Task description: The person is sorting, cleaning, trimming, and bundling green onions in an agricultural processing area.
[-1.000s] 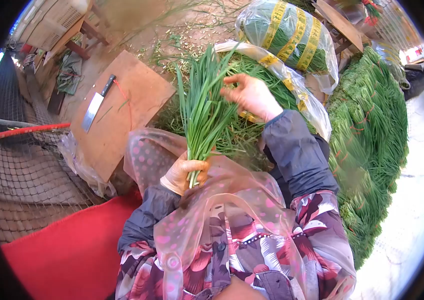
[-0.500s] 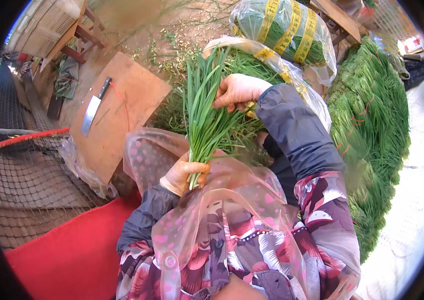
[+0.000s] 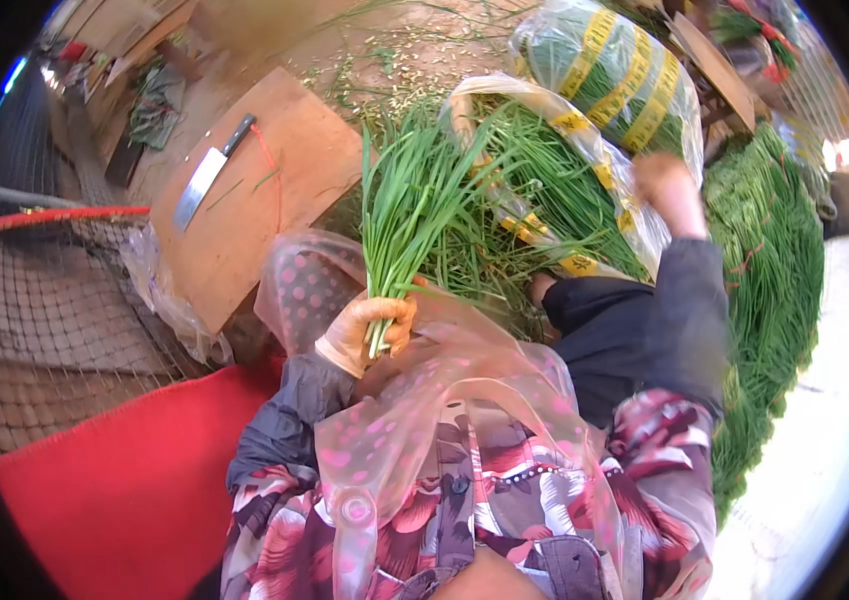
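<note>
My left hand (image 3: 364, 335) is wrapped round the pale lower ends of a bunch of garlic chives (image 3: 404, 215), held in front of my apron with the green leaves fanning upward. Out to the right, my right hand (image 3: 666, 185) is blurred by motion and its fingers cannot be made out. It overlaps the edge of an open clear plastic bag (image 3: 634, 225) with yellow printed bands. Loose garlic chives (image 3: 559, 165) lie in that bag, between my two hands. A polka-dotted see-through apron (image 3: 484, 355) covers my lap.
A cleaver (image 3: 206, 180) lies on a wooden board (image 3: 294, 140) at the left, beside a red string. Behind the open bag is a full, banded bag of greens (image 3: 609, 70). Tied chives (image 3: 769, 290) are heaped along the right. Red cloth (image 3: 134, 480) and netting (image 3: 54, 350) lie lower left.
My right hand has left the leaves of the bunch and swung right, over to the plastic bag's edge. My left hand keeps its hold. The view has shifted slightly.
</note>
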Demonstrator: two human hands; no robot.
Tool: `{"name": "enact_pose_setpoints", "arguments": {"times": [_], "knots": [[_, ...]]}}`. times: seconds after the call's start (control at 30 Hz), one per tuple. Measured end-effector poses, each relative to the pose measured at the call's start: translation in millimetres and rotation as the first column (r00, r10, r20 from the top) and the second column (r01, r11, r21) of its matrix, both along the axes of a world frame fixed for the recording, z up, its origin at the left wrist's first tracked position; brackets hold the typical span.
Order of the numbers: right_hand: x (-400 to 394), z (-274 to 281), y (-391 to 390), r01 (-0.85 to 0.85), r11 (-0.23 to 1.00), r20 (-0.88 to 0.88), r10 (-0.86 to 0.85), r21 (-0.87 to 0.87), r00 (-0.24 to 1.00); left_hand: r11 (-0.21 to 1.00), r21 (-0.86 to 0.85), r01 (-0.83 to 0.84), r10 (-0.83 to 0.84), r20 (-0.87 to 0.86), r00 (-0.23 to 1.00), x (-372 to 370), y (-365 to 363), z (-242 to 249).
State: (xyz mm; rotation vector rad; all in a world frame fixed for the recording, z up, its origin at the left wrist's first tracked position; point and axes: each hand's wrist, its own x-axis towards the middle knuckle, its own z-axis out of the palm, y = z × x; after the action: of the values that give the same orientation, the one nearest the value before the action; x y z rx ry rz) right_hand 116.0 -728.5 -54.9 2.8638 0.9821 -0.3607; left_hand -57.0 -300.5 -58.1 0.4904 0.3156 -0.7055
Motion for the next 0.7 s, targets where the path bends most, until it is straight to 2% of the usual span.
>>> {"name": "enact_pose_setpoints", "arguments": {"times": [0.03,0.07,0.1,0.13,0.17,0.23,0.27,0.3,0.33,0.37,0.4,0.43,0.47,0.5,0.53,0.57,0.6,0.63,0.67,0.7], "knots": [[-60,38,65,0.268,0.963,-0.168,-0.27,-0.032,0.948,1.0,-0.005,-0.028,0.028,-0.003,1.0,4,-2,-3],[-84,67,106,0.293,0.952,-0.493,-0.298,-0.089,0.817,0.996,-0.067,-0.051,0.05,-0.019,0.999,9,-4,-5],[-96,61,120,0.306,0.95,-0.731,-0.254,-0.064,0.633,0.989,-0.13,-0.073,0.069,-0.035,0.997,16,-8,-8],[-108,51,130,0.485,0.87,-0.917,-0.114,0.095,0.383,0.982,-0.17,-0.08,0.074,-0.041,0.996,23,-12,-8],[-118,36,138,0.676,0.718,-0.985,0.104,0.168,0.134,0.979,-0.179,-0.096,0.09,-0.041,0.995,27,-21,-6],[-124,0,156,0.834,0.492,-0.928,0.367,0.249,0.061,0.985,-0.1,-0.143,0.124,-0.172,0.977,37,-40,1],[-120,-32,167,0.956,0.289,-0.822,0.556,0.053,-0.122,0.989,-0.125,-0.077,0.056,-0.159,0.986,36,-46,1],[-107,-44,174,0.967,0.255,-0.812,0.567,0.014,-0.138,0.989,-0.148,-0.013,-0.008,-0.142,0.99,33,-54,2],[-91,-31,184,0.986,0.161,-0.826,0.56,0.036,-0.061,0.997,0.031,-0.064,0.068,-0.163,0.984,28,-65,30],[-79,-7,196,0.995,0.074,-0.838,0.545,0.062,0.012,0.999,0.046,0.006,-0.001,-0.104,0.995,24,-71,31],[-69,29,202,0.994,0.075,-0.854,0.519,0.081,0.03,0.993,0.113,0.028,-0.028,0.004,1.0,19,-75,31],[-57,40,207,0.984,0.08,-0.86,0.501,0.161,0.099,0.981,0.188,0.039,-0.059,0.105,0.993,18,-79,32],[-50,51,214,0.965,0.114,-0.876,0.455,0.234,0.159,0.983,0.183,0.0,-0.02,0.11,0.994,22,-80,30],[-46,62,225,0.94,0.147,-0.884,0.411,0.307,0.224,0.968,0.242,-0.062,-0.004,0.262,0.965,28,-82,24],[-42,71,239,0.934,0.178,-0.885,0.412,0.309,0.214,0.947,0.292,-0.13,0.0,0.406,0.914,34,-85,17],[-38,81,254,0.897,0.231,-0.904,0.301,0.378,0.303,0.946,0.283,-0.158,0.029,0.411,0.911,41,-89,11],[-32,89,268,0.851,0.284,-0.896,0.193,0.441,0.4,0.881,0.329,-0.341,0.104,0.568,0.817,51,-91,5],[-23,95,281,0.843,0.301,-0.894,0.195,0.447,0.404,0.788,0.338,-0.515,0.146,0.71,0.689,58,-82,14],[-11,100,293,0.792,0.362,-0.871,0.217,0.491,0.441,0.828,0.355,-0.434,0.109,0.659,0.745,64,-67,20],[0,106,307,0.738,0.417,-0.847,0.243,0.531,0.472,0.712,0.31,-0.63,0.134,0.82,0.556,76,-55,22]]}}
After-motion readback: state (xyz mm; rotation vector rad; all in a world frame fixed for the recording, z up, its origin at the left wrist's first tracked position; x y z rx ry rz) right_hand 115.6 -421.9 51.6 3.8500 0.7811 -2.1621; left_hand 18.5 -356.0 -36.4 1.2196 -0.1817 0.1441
